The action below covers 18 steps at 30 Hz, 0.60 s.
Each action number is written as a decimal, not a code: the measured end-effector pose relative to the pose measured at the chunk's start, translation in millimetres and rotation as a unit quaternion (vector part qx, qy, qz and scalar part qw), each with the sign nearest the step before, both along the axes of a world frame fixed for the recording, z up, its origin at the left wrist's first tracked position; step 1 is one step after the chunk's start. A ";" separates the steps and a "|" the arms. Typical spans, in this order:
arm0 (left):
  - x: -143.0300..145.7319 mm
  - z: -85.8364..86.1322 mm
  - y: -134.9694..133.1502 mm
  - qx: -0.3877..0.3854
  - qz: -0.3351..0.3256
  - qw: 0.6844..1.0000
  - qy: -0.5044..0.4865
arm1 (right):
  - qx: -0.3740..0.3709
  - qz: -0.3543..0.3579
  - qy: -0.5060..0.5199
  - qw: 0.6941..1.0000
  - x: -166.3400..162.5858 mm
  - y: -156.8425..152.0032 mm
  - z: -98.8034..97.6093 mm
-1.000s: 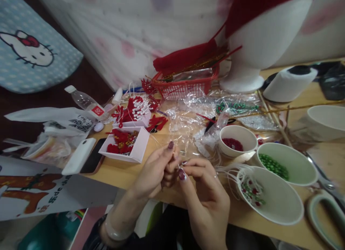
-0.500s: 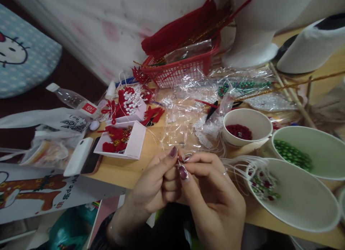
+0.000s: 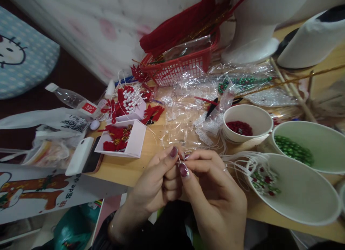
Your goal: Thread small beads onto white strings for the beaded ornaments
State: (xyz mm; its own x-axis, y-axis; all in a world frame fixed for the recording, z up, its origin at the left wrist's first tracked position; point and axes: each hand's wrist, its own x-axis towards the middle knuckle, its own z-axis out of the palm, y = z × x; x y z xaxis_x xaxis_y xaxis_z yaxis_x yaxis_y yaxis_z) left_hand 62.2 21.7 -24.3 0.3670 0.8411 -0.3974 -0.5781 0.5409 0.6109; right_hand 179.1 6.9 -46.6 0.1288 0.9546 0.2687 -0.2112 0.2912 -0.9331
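Above the table's front edge, my left hand (image 3: 159, 180) and my right hand (image 3: 215, 189) meet fingertip to fingertip, both closed in a pinch. A short bit of thin white cord (image 3: 179, 158) shows between the two thumbnails. Its ends, and anything else small in the pinch, are hidden by my fingers. To the right of my right hand, a bundle of white cords (image 3: 237, 160) hangs over the rim of a white paper cup (image 3: 304, 192) with strung green, red and silvery beads (image 3: 265, 181) inside.
Another paper cup (image 3: 258, 117) holds dark red beads, and a third cup (image 3: 329, 142) green ones. Left stand small boxes (image 3: 136, 138) of red fuzzy pieces, phones (image 3: 93, 158) and a bottle (image 3: 70, 99). Behind are plastic bags (image 3: 180, 124) and a red basket (image 3: 180, 68).
My view has shifted slightly, so the cups sit a little higher in the picture. Both hands keep their pinch in nearly the same place.
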 end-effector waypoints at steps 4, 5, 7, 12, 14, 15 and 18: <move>0.0 -0.6 -0.2 0.025 0.000 1.000 0.006 | -0.012 0.012 -0.007 1.000 2.2 0.0 -0.8; 0.1 -0.6 -0.3 0.033 0.000 0.999 0.008 | -0.014 0.015 -0.005 1.000 2.7 -0.3 -0.9; 0.2 -0.4 -0.7 0.049 0.001 0.999 0.012 | -0.014 0.020 -0.002 1.000 3.3 -0.8 -1.0; 1.7 0.6 -1.5 0.096 0.012 0.994 0.044 | -0.013 0.018 0.003 1.000 1.5 -0.7 -0.1; 2.9 -0.3 -1.4 0.120 0.030 0.990 0.070 | -0.010 0.011 -0.005 1.000 1.5 0.3 -0.2; 3.5 -1.2 -1.3 0.134 0.043 0.986 0.085 | -0.005 0.006 -0.009 1.000 1.9 1.0 -0.4; 3.9 -5.0 -1.3 0.178 0.098 0.967 0.153 | 0.003 -0.001 -0.022 1.000 3.7 3.5 -1.8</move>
State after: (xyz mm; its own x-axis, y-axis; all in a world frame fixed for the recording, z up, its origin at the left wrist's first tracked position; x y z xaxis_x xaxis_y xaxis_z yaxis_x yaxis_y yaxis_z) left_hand 66.0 20.5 -29.3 0.0978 0.9861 -0.1345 -0.4110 0.1631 0.8969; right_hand 182.8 10.4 -48.4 0.1184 0.9526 0.2802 -0.1700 0.2975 -0.9395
